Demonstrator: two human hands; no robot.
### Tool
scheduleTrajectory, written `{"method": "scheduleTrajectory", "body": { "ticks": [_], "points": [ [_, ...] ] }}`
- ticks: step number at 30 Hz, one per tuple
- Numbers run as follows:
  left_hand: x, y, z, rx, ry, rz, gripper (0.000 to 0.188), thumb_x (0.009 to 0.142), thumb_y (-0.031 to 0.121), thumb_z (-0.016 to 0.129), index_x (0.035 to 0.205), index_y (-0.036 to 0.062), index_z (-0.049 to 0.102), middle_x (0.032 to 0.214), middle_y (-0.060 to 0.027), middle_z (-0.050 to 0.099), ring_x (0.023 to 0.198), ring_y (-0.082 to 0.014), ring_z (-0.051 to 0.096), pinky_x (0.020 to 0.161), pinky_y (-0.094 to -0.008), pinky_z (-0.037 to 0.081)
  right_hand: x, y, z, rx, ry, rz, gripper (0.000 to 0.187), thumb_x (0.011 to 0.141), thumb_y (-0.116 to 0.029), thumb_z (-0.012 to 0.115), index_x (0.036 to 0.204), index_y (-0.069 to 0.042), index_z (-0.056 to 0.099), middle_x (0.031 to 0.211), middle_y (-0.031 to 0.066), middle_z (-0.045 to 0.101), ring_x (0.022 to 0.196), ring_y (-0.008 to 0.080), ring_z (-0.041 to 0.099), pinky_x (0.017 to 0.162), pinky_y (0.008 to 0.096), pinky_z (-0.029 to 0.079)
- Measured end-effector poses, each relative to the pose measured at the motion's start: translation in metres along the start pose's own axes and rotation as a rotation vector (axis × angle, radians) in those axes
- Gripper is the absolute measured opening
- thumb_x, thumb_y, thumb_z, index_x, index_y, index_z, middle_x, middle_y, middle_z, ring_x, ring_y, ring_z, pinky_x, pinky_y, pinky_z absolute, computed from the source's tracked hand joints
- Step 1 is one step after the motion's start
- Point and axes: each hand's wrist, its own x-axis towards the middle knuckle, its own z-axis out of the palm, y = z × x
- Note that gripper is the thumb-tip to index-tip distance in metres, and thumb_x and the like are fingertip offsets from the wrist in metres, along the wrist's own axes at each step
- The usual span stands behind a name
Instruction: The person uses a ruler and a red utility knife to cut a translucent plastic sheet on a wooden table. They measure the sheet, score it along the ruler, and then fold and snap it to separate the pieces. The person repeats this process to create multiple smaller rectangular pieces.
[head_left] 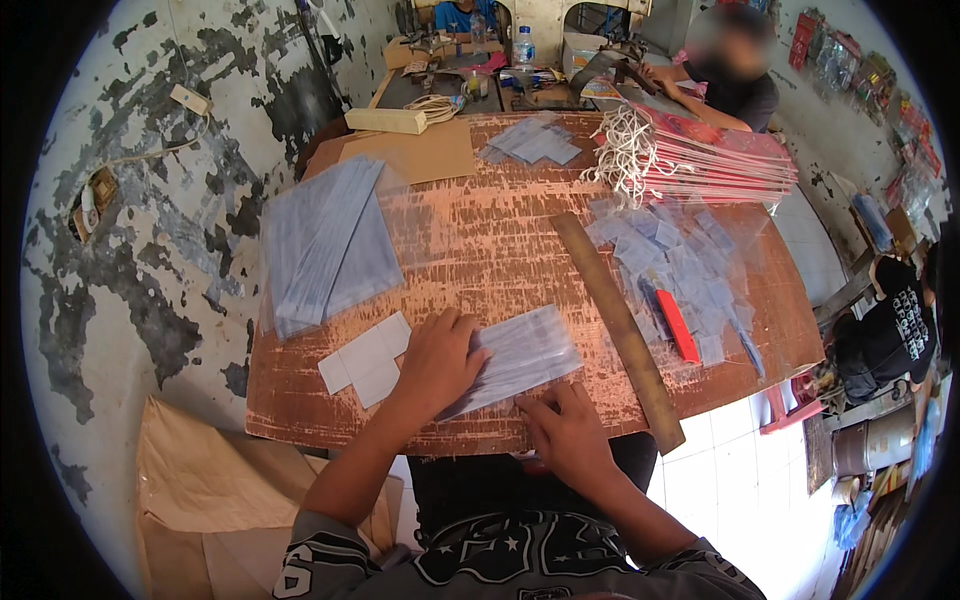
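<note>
A stack of clear plastic sheets (530, 350) lies slanted near the front edge of the table. My left hand (440, 360) rests flat over its left end, thumb spread toward the middle of the stack. At the stack's near edge is my right hand (570, 430), fingers apart and slightly bent, the fingertips close to or touching the plastic. Beside my left hand lie white paper pieces (365, 358), partly covered by that hand. Right of the stack runs a long worn ruler-like strip (620, 335).
Large plastic sheets (325, 245) lie at the left. Cut plastic pieces (690, 255) spread at the right, with a red cutter (678, 326) on them. Behind are red corded bags (715, 160), cardboard (425, 155) and a pale block (385, 121). A person (735, 75) sits at the back right.
</note>
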Motion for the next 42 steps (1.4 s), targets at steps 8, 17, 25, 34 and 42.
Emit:
{"method": "scheduleTrajectory", "body": {
  "ticks": [8,17,25,34,42],
  "points": [
    [0.017,-0.01,0.001,-0.047,-0.109,-0.08,0.034,0.092,0.033,0.081,0.102,0.004,0.067,0.1,-0.016,0.066,0.097,-0.0374,0.065,0.09,-0.0499,0.051,-0.003,-0.003,0.0,-0.026,-0.008,0.014,0.039,0.087,-0.005,0.075,0.126,-0.01,0.077,0.103,0.0111,0.058,0.096,0.0307,0.058,0.084,0.0438,0.052],
    [0.026,-0.004,-0.003,-0.206,-0.228,-0.275,0.04,0.094,0.039,0.079,0.099,0.0009,0.068,0.102,-0.0182,0.068,0.098,-0.0357,0.067,0.09,-0.0476,0.052,-0.008,-0.003,0.004,-0.026,0.021,0.027,0.038,0.087,-0.008,0.076,0.125,-0.01,0.078,0.103,0.009,0.058,0.098,0.0298,0.058,0.085,0.0433,0.051],
    [0.026,-0.004,0.001,-0.129,-0.214,-0.216,0.048,0.094,0.044,0.079,0.099,-0.0027,0.067,0.106,-0.0202,0.062,0.104,-0.0371,0.06,0.094,-0.0469,0.05,-0.009,-0.005,0.004,-0.056,0.014,0.037,0.038,0.088,-0.009,0.076,0.126,-0.011,0.078,0.103,0.0082,0.058,0.1,0.0294,0.057,0.087,0.0435,0.05],
    [0.027,-0.005,-0.004,-0.193,-0.269,-0.232,0.05,0.095,0.044,0.078,0.102,-0.0031,0.061,0.102,-0.0206,0.061,0.095,-0.0343,0.061,0.087,-0.0455,0.05,-0.011,-0.007,0.004,-0.069,0.012,0.051,0.038,0.089,-0.01,0.075,0.126,-0.011,0.077,0.105,0.008,0.058,0.102,0.0296,0.057,0.088,0.0437,0.049],
    [0.027,-0.011,-0.016,-0.442,-0.32,-0.274,0.052,0.099,0.036,0.077,0.124,-0.0035,0.054,0.105,-0.0221,0.071,0.09,-0.0278,0.07,0.079,-0.0416,0.054,-0.011,-0.005,0.004,-0.047,0.019,0.038,0.043,0.087,-0.01,0.075,0.13,-0.011,0.076,0.106,0.0094,0.058,0.103,0.0308,0.057,0.089,0.046,0.048]
  ]
}}
